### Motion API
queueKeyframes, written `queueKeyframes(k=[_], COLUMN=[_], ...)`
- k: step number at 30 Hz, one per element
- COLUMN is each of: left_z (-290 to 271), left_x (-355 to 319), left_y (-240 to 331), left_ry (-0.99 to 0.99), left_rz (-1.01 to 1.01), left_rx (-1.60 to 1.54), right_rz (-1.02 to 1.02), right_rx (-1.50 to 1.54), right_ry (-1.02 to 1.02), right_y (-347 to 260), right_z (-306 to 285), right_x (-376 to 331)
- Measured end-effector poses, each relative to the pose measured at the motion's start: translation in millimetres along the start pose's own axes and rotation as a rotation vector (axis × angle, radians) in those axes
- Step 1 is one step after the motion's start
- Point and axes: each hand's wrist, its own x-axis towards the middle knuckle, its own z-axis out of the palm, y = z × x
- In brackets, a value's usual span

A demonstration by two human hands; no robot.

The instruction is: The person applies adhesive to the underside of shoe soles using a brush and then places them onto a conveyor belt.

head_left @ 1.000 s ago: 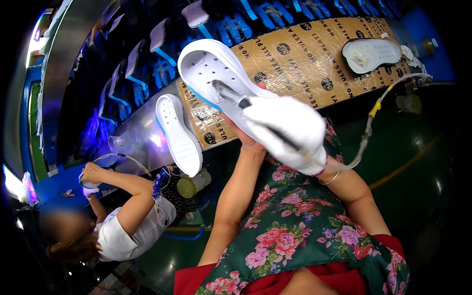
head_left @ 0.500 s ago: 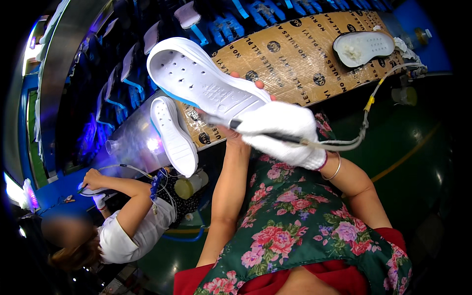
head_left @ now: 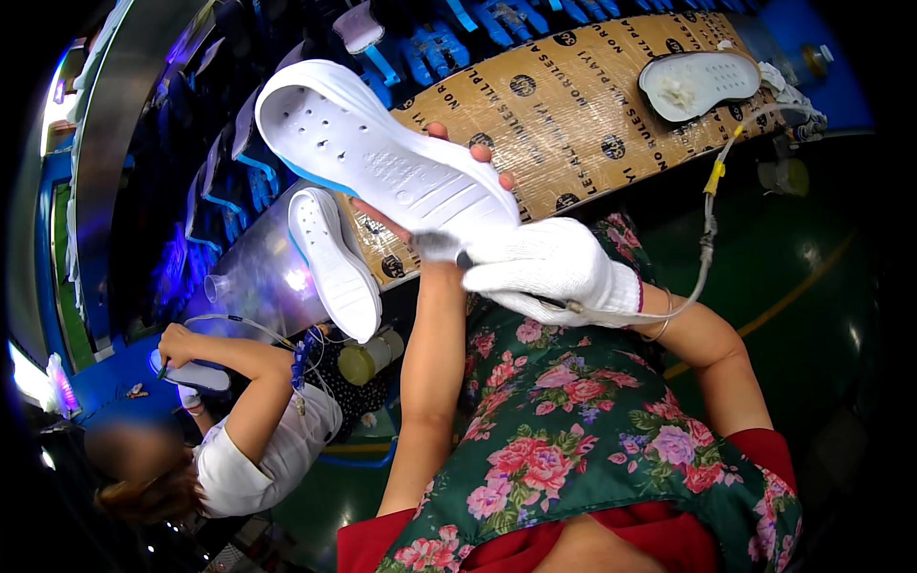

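Note:
A large white shoe sole (head_left: 411, 172) with small holes and blue along one side lies across my bare left hand (head_left: 480, 153). Its fingers wrap the far edge while the thumb shows at the near side; the palm is hidden beneath. My right hand (head_left: 559, 263), in a white knit glove, is closed round a brush (head_left: 439, 245) with a dark collar. The blurred bristles are at the sole's near edge by my left wrist; I cannot tell whether they touch it. From the glove a thin hose (head_left: 709, 224) trails off. A second white sole (head_left: 336, 263) leans against the bench's near edge.
Brown printed paper (head_left: 535, 124) under clear film covers the bench. A dark-rimmed, sole-shaped tray (head_left: 702, 84) holding whitish lumps stands far right, beside crumpled white tissue (head_left: 783, 86). Blue racks (head_left: 430, 59) line the back. At left a co-worker (head_left: 258, 430) handles another sole.
The sole in my left hand has shifted left and slightly away. My right hand and brush have moved slightly nearer, with the handle now mostly hidden by the glove.

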Motion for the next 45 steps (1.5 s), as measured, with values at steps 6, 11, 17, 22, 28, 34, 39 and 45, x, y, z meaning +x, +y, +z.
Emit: queueKeyframes(k=[6, 11, 17, 22, 28, 34, 39, 45], left_z=[-12, 0, -5, -4, 13, 23, 24, 7], left_x=[-9, 1, 10, 19, 27, 18, 19, 10], left_y=[22, 17, 33, 35, 39, 37, 37, 35], left_ry=[0.055, 0.128, 0.03, -0.057, 0.007, 0.202, 0.161, 0.21], left_rz=[-0.239, -0.127, -0.345, -0.427, -0.508, -0.481, -0.46, -0.371], left_rx=[0.16, 0.193, 0.336, 0.368, 0.298, 0.524, 0.408, 0.245], right_rz=[0.102, 0.037, -0.006, 0.202, -0.175, 0.12, 0.186, 0.366], right_rx=[0.025, 0.235, 0.072, 0.194, -0.262, 0.09, 0.184, 0.345], right_ry=[0.059, -0.092, -0.096, -0.065, -0.238, -0.055, -0.079, -0.033], right_y=[9, 3, 3, -5, -1, -6, -7, -6], right_z=[-13, -7, -6, -19, -8, -16, -8, -19], right_x=[1, -3, -5, 4, -14, 4, -2, 0])
